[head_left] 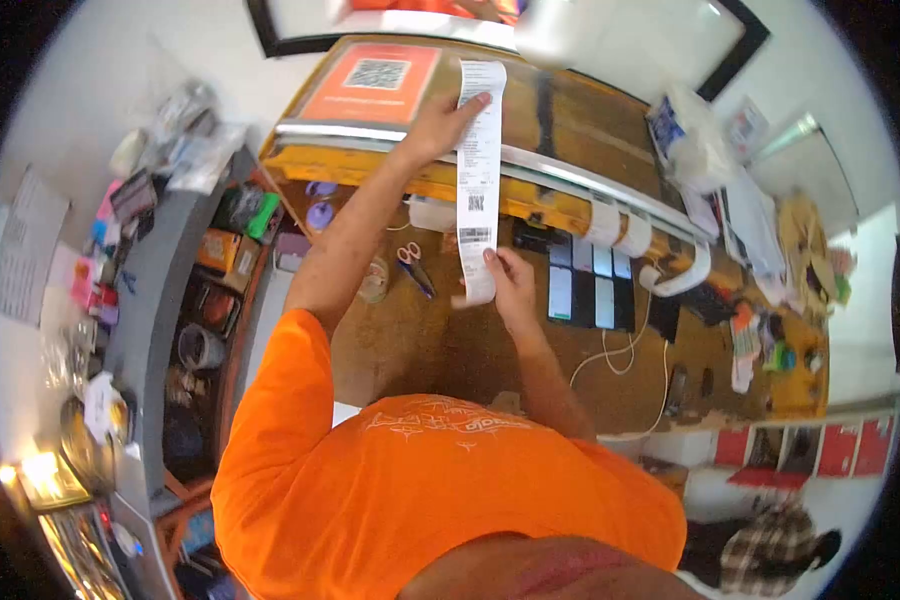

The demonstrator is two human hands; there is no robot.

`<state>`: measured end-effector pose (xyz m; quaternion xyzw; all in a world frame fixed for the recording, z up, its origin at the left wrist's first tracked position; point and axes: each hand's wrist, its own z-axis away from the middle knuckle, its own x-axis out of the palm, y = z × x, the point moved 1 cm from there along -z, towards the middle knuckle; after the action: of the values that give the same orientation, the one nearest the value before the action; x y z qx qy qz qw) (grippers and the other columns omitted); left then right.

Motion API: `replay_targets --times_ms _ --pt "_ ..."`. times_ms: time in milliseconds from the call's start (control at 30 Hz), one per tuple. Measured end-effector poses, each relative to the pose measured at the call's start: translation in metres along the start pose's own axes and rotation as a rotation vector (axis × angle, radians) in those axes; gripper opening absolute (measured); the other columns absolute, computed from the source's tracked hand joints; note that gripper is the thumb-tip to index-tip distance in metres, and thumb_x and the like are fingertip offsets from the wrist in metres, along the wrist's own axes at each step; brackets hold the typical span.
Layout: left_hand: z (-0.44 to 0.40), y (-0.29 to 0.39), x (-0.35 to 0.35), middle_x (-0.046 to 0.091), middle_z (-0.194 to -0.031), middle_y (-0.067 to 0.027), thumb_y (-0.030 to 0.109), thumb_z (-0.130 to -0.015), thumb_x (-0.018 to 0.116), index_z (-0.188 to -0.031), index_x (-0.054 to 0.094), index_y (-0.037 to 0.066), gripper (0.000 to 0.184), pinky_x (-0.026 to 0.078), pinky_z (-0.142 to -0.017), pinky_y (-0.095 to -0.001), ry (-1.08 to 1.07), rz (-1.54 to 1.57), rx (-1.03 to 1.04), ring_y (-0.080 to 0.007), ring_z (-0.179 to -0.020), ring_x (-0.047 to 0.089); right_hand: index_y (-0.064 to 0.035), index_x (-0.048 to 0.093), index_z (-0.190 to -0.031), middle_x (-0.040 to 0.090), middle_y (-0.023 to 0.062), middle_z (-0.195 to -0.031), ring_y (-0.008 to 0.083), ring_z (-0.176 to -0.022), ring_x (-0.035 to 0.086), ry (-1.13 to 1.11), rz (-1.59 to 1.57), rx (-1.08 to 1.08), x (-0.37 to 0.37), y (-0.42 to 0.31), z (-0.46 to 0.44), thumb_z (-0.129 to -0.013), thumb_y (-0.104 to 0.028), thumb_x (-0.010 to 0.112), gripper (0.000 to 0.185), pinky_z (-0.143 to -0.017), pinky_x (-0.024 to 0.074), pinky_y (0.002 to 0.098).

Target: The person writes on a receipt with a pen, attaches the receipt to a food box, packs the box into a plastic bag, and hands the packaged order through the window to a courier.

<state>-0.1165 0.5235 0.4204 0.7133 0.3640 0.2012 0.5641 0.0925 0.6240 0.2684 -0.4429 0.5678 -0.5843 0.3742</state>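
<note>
A long white printed receipt [478,165] is stretched upright between my two hands, with a QR code and a barcode on its lower half. My left hand [448,128] grips it near the top, thumb across the paper. Lower down, my right hand [510,280] pinches its right edge near the bottom end, which curls slightly. Below my left forearm, a pair of scissors [416,268] lies on the brown desk [400,345]. Close to the right hand is a dark panel with several lit phone-like screens [596,283].
An orange QR-code sign [373,84] lies on the raised counter. White paper rolls [620,228] hang at its front edge. White cables [615,360] run over the desk. Cluttered shelves [205,330] stand at the left. A person in a checked shirt [767,555] is at the lower right.
</note>
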Motion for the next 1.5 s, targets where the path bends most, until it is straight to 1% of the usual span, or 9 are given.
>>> replay_targets --times_ms 67,200,333,567,700,900,967,1233,1500 --pt "-0.028 -0.019 0.013 0.067 -0.103 -0.0178 0.034 -0.094 0.056 -0.128 0.047 -0.003 0.052 0.052 -0.076 -0.0399 -0.016 -0.330 0.042 -0.0291 -0.088 0.066 0.0024 0.066 -0.095 0.065 0.0015 -0.081 0.0075 -0.073 0.055 0.094 0.013 -0.005 -0.006 -0.009 -0.006 -0.094 -0.021 0.059 0.024 -0.068 0.0438 0.0237" --pt "-0.017 -0.014 0.038 0.063 -0.102 -0.0197 0.025 -0.085 0.066 -0.116 0.059 0.001 0.041 0.045 -0.085 -0.0444 0.634 -0.892 0.558 -0.0397 -0.097 0.056 0.0033 0.065 -0.091 0.060 -0.0011 -0.076 0.0056 -0.069 0.050 0.220 -0.009 -0.051 -0.007 -0.001 -0.019 -0.093 -0.023 0.060 0.027 -0.062 0.0387 0.0232" --pt "0.061 -0.033 0.060 0.057 -0.119 -0.0165 0.025 -0.085 0.063 -0.129 0.048 0.004 0.051 0.038 -0.097 -0.0449 -0.133 -0.864 0.544 -0.0324 -0.114 0.051 0.0038 0.065 -0.096 0.062 0.0010 -0.080 0.0071 -0.074 0.053 0.292 0.052 -0.077 -0.011 0.011 -0.034 -0.093 -0.019 0.060 0.024 -0.067 0.0419 0.0239" --pt "0.088 -0.049 0.082 0.051 -0.132 -0.0075 0.030 -0.084 0.063 -0.130 0.050 0.009 0.051 0.030 -0.107 -0.0423 0.006 -1.024 0.444 -0.0218 -0.127 0.044 0.0039 0.064 -0.103 0.066 0.0054 -0.090 0.0124 -0.084 0.058 0.389 -0.028 -0.190 0.010 0.062 -0.044 -0.094 -0.011 0.054 0.020 -0.075 0.0468 0.0286" --pt "0.084 -0.056 0.082 0.055 -0.127 -0.0060 0.023 -0.085 0.063 -0.124 0.056 0.009 0.043 0.033 -0.104 -0.0416 0.035 -1.031 0.473 -0.0201 -0.122 0.048 0.0025 0.064 -0.101 0.063 0.0026 -0.091 0.0135 -0.092 0.058 0.242 -0.171 0.148 0.037 0.061 -0.023 -0.093 -0.009 0.055 0.017 -0.084 0.0457 0.0283" --pt "0.104 -0.060 0.075 0.067 -0.102 -0.0032 0.006 -0.077 0.066 -0.104 0.067 0.007 0.028 0.040 -0.094 -0.0415 0.174 -0.857 0.619 -0.0208 -0.101 0.059 0.0022 0.066 -0.100 0.067 0.0059 -0.093 0.0166 -0.089 0.060 0.676 0.117 -0.343 -0.002 0.032 -0.019 -0.089 -0.013 0.059 0.020 -0.082 0.0467 0.0300" --pt "0.130 -0.061 0.080 0.067 -0.098 -0.0031 0.004 -0.073 0.068 -0.102 0.068 0.007 0.029 0.041 -0.094 -0.0419 0.117 -0.833 0.615 -0.0219 -0.097 0.059 0.0016 0.069 -0.097 0.068 0.0077 -0.088 0.0169 -0.086 0.062 0.311 -0.273 -0.037 -0.025 0.022 -0.024 -0.087 -0.020 0.063 0.024 -0.081 0.0475 0.0312" --pt "0.130 -0.027 0.071 0.049 -0.133 -0.0101 0.053 -0.085 0.056 -0.129 0.051 0.010 0.062 0.027 -0.107 -0.0477 0.121 -1.047 0.449 -0.0270 -0.123 0.045 0.0002 0.072 -0.093 0.069 0.0071 -0.084 0.0100 -0.074 0.061 0.024 0.083 0.109 -0.020 0.026 -0.020 -0.082 -0.026 0.071 0.028 -0.066 0.0467 0.0243" --pt "0.082 -0.061 0.086 0.050 -0.131 -0.0085 0.064 -0.085 0.047 -0.125 0.054 0.010 0.068 0.023 -0.103 -0.0608 0.264 -1.351 0.442 -0.0248 -0.127 0.040 0.0044 0.068 -0.094 0.067 0.0037 -0.085 0.0093 -0.076 0.059 0.002 -0.028 0.189 -0.020 0.038 -0.006 -0.085 -0.023 0.069 0.029 -0.070 0.0450 0.0237"
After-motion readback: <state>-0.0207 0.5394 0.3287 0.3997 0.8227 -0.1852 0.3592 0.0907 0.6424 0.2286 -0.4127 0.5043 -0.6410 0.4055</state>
